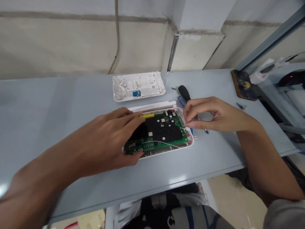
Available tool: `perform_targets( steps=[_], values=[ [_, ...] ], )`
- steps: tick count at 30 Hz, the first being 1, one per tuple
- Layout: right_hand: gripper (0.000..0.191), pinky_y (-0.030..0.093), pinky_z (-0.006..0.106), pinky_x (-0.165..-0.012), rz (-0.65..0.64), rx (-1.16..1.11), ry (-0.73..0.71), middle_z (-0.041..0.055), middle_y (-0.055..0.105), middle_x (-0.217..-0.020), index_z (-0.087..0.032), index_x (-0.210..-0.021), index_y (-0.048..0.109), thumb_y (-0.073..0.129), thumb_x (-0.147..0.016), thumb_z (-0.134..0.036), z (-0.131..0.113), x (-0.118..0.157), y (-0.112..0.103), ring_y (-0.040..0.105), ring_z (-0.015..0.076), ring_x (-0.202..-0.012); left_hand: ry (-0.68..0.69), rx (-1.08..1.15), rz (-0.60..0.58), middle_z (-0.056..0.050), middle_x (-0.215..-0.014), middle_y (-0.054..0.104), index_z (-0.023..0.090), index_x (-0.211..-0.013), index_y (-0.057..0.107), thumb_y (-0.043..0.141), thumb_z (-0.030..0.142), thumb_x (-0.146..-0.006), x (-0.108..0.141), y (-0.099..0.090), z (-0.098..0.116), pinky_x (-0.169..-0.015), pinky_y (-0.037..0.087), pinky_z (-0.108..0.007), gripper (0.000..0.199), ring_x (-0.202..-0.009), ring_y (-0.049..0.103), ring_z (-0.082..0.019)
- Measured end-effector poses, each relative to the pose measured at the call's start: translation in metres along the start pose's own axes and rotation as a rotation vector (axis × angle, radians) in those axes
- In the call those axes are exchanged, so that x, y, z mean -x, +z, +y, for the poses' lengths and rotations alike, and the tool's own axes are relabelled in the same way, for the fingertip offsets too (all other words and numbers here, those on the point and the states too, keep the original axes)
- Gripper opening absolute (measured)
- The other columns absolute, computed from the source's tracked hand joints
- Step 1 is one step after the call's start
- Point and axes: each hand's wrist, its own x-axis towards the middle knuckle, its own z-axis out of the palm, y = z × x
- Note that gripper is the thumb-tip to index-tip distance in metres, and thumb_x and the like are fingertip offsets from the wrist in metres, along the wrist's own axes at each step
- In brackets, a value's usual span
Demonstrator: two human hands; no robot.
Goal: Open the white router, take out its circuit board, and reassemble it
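An opened router (pixel 176 127) lies on the bench, its white lower housing holding a green circuit board (pixel 154 144) with a black plate over the middle. My left hand (pixel 111 136) grips the router's left end, fingers over the far side and thumb at the near edge. At the right end, my right hand (pixel 209 114) is closed in a pinch of thumb and fingertips. A thin white wire (pixel 183 128) runs from the board into that pinch; its end is hidden by the fingers. Another thin white wire (pixel 164 142) crosses the board's near side.
Behind the router lie a white antenna (pixel 154 105) and the perforated white cover (pixel 140 86). A black-handled screwdriver (pixel 184 93) and a blue-handled tool (pixel 182 101) lie partly under my right hand. Small screws (pixel 173 88) and a dark block (pixel 243 85) sit farther off.
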Motion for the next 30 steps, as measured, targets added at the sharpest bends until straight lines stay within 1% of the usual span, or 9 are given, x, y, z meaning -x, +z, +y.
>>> perform_targets(
  steps=[5, 11, 14, 16, 20, 23, 26, 28, 30],
  values=[
    [0.015, 0.054, 0.026, -0.077, -0.086, 0.065, 0.023, 0.0047, 0.069, -0.108, -0.023, -0.100, 0.079, 0.074, -0.095, -0.037, -0.001, 0.003, 0.002, 0.066, 0.0131, -0.088, 0.010, -0.020, 0.020, -0.009, -0.132, 0.071, 0.029, -0.149, 0.050, 0.072, 0.046, -0.084, 0.000, 0.000, -0.001, -0.095, 0.058, -0.054, 0.070, -0.123, 0.065, -0.040],
    [0.018, 0.054, 0.028, -0.080, -0.146, 0.164, 0.015, 0.0045, 0.063, -0.112, -0.025, -0.102, 0.078, 0.080, -0.089, -0.036, -0.002, 0.003, 0.004, 0.063, 0.0148, -0.092, 0.038, -0.100, 0.016, -0.014, -0.132, 0.071, 0.022, -0.146, 0.052, 0.069, 0.044, -0.088, 0.000, 0.000, 0.000, -0.091, 0.060, -0.054, 0.064, -0.123, 0.065, -0.040],
    [0.019, 0.053, 0.029, -0.083, -0.162, 0.186, -0.015, 0.0048, 0.063, -0.112, -0.025, -0.104, 0.078, 0.079, -0.090, -0.037, -0.003, 0.003, 0.004, 0.064, 0.0152, -0.092, 0.026, -0.090, 0.010, -0.013, -0.135, 0.070, 0.022, -0.142, 0.055, 0.069, 0.043, -0.087, -0.001, -0.001, 0.001, -0.093, 0.060, -0.054, 0.061, -0.125, 0.064, -0.040],
    [0.018, 0.053, 0.030, -0.085, -0.163, 0.194, -0.030, 0.0050, 0.064, -0.112, -0.024, -0.104, 0.077, 0.078, -0.091, -0.036, -0.002, 0.003, 0.004, 0.064, 0.0154, -0.092, 0.023, -0.117, 0.003, -0.012, -0.139, 0.068, 0.022, -0.139, 0.057, 0.068, 0.043, -0.088, -0.001, -0.002, 0.002, -0.090, 0.060, -0.054, 0.056, -0.126, 0.063, -0.040],
    [0.014, 0.053, 0.029, -0.084, -0.152, 0.151, -0.069, 0.0051, 0.066, -0.110, -0.024, -0.106, 0.078, 0.074, -0.094, -0.029, -0.003, 0.003, 0.004, 0.065, 0.0152, -0.094, -0.015, -0.138, -0.005, -0.010, -0.144, 0.064, 0.025, -0.139, 0.056, 0.070, 0.044, -0.091, -0.002, 0.000, 0.003, -0.089, 0.059, -0.050, 0.053, -0.131, 0.058, -0.039],
    [0.014, 0.054, 0.029, -0.082, -0.099, 0.076, -0.115, 0.0047, 0.068, -0.106, -0.025, -0.109, 0.078, 0.072, -0.095, -0.027, -0.006, 0.003, 0.007, 0.066, 0.0151, -0.093, -0.036, -0.094, -0.019, -0.012, -0.143, 0.063, 0.025, -0.144, 0.053, 0.073, 0.049, -0.090, -0.003, 0.004, 0.002, -0.092, 0.058, -0.049, 0.063, -0.132, 0.057, -0.039],
    [0.015, 0.055, 0.030, -0.080, 0.041, 0.094, -0.121, 0.0044, 0.070, -0.105, -0.026, -0.109, 0.077, 0.074, -0.094, -0.027, -0.005, 0.001, 0.013, 0.067, 0.0163, -0.093, -0.038, -0.044, -0.028, -0.014, -0.144, 0.061, 0.024, -0.147, 0.051, 0.074, 0.055, -0.088, -0.004, 0.006, 0.000, -0.096, 0.057, -0.050, 0.071, -0.131, 0.057, -0.038],
    [0.015, 0.055, 0.032, -0.081, 0.148, 0.163, -0.125, 0.0047, 0.070, -0.105, -0.026, -0.108, 0.077, 0.074, -0.093, -0.025, -0.003, -0.001, 0.018, 0.067, 0.0180, -0.095, -0.042, 0.007, -0.033, -0.014, -0.144, 0.060, 0.024, -0.149, 0.050, 0.072, 0.054, -0.090, -0.003, 0.004, -0.004, -0.099, 0.056, -0.048, 0.069, -0.130, 0.057, -0.036],
    [0.015, 0.056, 0.035, -0.084, 0.233, 0.244, -0.140, 0.0056, 0.070, -0.105, -0.026, -0.108, 0.077, 0.072, -0.094, -0.023, 0.001, -0.004, 0.025, 0.068, 0.0201, -0.097, -0.052, 0.052, -0.005, -0.011, -0.140, 0.063, 0.025, -0.145, 0.054, 0.067, 0.050, -0.096, -0.001, -0.001, -0.010, -0.102, 0.054, -0.047, 0.056, -0.127, 0.060, -0.032]
  ],
)
